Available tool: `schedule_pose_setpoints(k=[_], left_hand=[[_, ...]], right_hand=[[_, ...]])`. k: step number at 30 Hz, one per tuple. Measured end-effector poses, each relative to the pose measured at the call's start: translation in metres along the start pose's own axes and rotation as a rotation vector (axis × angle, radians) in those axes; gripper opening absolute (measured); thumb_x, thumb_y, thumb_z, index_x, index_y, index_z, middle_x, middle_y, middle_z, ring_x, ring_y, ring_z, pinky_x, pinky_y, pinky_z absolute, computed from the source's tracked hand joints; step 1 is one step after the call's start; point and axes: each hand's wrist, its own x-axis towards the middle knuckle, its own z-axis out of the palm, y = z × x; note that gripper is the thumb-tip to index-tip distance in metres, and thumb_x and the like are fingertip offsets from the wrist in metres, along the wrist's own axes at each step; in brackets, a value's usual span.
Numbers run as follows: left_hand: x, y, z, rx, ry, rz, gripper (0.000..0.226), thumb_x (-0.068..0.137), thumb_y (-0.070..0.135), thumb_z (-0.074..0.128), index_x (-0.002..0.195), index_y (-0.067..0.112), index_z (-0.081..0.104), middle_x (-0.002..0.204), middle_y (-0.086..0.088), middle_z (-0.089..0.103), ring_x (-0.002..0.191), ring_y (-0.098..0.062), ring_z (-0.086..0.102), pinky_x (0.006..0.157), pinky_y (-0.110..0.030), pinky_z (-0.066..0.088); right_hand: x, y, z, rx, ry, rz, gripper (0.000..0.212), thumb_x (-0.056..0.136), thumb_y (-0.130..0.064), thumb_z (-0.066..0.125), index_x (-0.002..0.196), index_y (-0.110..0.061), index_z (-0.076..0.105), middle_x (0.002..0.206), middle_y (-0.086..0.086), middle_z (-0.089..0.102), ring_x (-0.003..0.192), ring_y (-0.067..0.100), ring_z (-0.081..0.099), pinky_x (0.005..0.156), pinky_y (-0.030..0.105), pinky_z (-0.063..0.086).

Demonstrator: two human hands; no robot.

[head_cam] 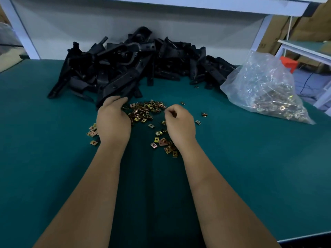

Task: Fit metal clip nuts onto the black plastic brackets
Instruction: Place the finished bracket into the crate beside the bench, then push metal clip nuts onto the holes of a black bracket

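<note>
Bag (265, 86) w/ clip nuts (279, 106), right of brackets (125, 65).

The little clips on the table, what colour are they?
Shiny gold-yellow with coppery tints, seen in the head view: the clips lie scattered on the green table.

A green mat (53, 158) covers the bench, with a white frame post (19, 27) at far left and another post (261, 31) at far right. Beyond the right edge stand a second table (304, 49), an orange object (289, 63) and brown cartons (304, 27).
</note>
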Motion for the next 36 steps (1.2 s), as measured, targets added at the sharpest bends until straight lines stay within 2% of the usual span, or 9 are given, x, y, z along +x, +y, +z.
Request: schedule_pose_setpoints(k=[3, 7, 9, 13, 19, 24, 27, 30, 36], left_hand=[[-0.006, 0.010, 0.003, -0.091, -0.006, 0.112, 0.049, 0.093, -0.013, 0.042, 0.130, 0.009, 0.064, 0.142, -0.003, 0.053, 0.131, -0.021, 0.048, 0.109, -0.021, 0.032], [-0.016, 0.025, 0.014, -0.122, -0.198, 0.387, 0.054, 0.082, -0.022, 0.045, 0.115, 0.009, 0.073, 0.135, -0.006, 0.061, 0.128, -0.027, 0.052, 0.111, -0.032, 0.037], [-0.020, 0.031, 0.021, -0.120, -0.315, 0.467, 0.057, 0.077, -0.026, 0.046, 0.114, 0.008, 0.073, 0.135, -0.009, 0.061, 0.129, -0.030, 0.052, 0.112, -0.031, 0.036], [-0.024, 0.034, 0.025, -0.242, -0.313, 0.449, 0.052, 0.081, -0.023, 0.049, 0.111, 0.010, 0.075, 0.129, -0.005, 0.065, 0.126, -0.017, 0.054, 0.107, -0.006, 0.029], [-0.023, 0.029, 0.024, -0.353, -0.316, 0.457, 0.042, 0.085, -0.014, 0.058, 0.112, 0.015, 0.074, 0.122, 0.014, 0.061, 0.120, -0.008, 0.058, 0.106, -0.018, 0.041], [-0.023, 0.033, 0.026, -0.384, -0.413, 0.286, 0.035, 0.095, 0.034, 0.059, 0.129, 0.028, 0.059, 0.121, 0.018, 0.062, 0.110, 0.006, 0.054, 0.093, -0.008, 0.039], [-0.017, 0.033, 0.027, -0.466, -0.400, 0.043, 0.022, 0.101, 0.030, 0.050, 0.120, 0.028, 0.061, 0.105, 0.021, 0.062, 0.096, 0.006, 0.056, 0.080, -0.003, 0.038], [-0.014, 0.031, 0.026, -0.637, -0.348, -0.123, 0.019, 0.101, 0.026, 0.051, 0.112, 0.024, 0.066, 0.099, 0.017, 0.065, 0.094, 0.002, 0.059, 0.082, -0.017, 0.045], [-0.016, 0.033, 0.021, -0.831, -0.296, -0.162, 0.019, 0.099, 0.020, 0.056, 0.116, 0.024, 0.064, 0.089, 0.012, 0.063, 0.078, 0.010, 0.059, 0.072, -0.008, 0.048]], right_hand=[[-0.002, -0.001, 0.000, 0.204, -0.002, 0.014, 0.019, 0.098, -0.037, 0.050, 0.108, -0.028, 0.063, 0.087, -0.014, 0.061, 0.075, -0.006, 0.056, 0.062, 0.017, 0.042], [-0.001, -0.001, 0.000, 0.373, -0.005, 0.051, 0.046, 0.096, -0.045, 0.054, 0.138, -0.030, 0.046, 0.089, -0.014, 0.060, 0.080, -0.012, 0.057, 0.064, 0.003, 0.040], [0.002, 0.001, -0.002, 0.423, 0.028, 0.088, 0.041, 0.096, -0.033, 0.058, 0.136, -0.028, 0.048, 0.086, -0.010, 0.060, 0.071, -0.007, 0.058, 0.061, 0.006, 0.042], [0.009, 0.003, -0.007, 0.634, 0.131, 0.176, 0.020, 0.094, -0.010, 0.062, 0.111, -0.019, 0.061, 0.067, -0.012, 0.060, 0.063, -0.004, 0.059, 0.067, 0.013, 0.048], [0.011, 0.002, -0.007, 0.798, 0.193, 0.229, 0.021, 0.088, 0.000, 0.066, 0.091, -0.018, 0.055, 0.069, -0.004, 0.059, 0.066, 0.007, 0.058, 0.069, 0.021, 0.049], [0.013, 0.002, -0.011, 0.942, 0.191, 0.286, 0.031, 0.088, 0.006, 0.057, 0.099, -0.021, 0.044, 0.079, -0.001, 0.055, 0.071, 0.010, 0.055, 0.075, 0.027, 0.048], [0.013, -0.002, -0.012, 1.043, 0.098, 0.262, 0.029, 0.091, 0.009, 0.055, 0.106, -0.016, 0.050, 0.078, 0.002, 0.061, 0.079, 0.017, 0.061, 0.083, 0.032, 0.050], [0.011, -0.005, -0.013, 1.103, -0.019, 0.222, 0.029, 0.093, 0.011, 0.051, 0.116, -0.006, 0.056, 0.076, 0.002, 0.066, 0.080, 0.019, 0.066, 0.080, 0.031, 0.055], [0.004, -0.010, -0.012, 1.054, -0.207, 0.149, 0.029, 0.093, 0.009, 0.051, 0.114, -0.007, 0.062, 0.091, 0.010, 0.067, 0.084, 0.020, 0.067, 0.076, 0.029, 0.055]])
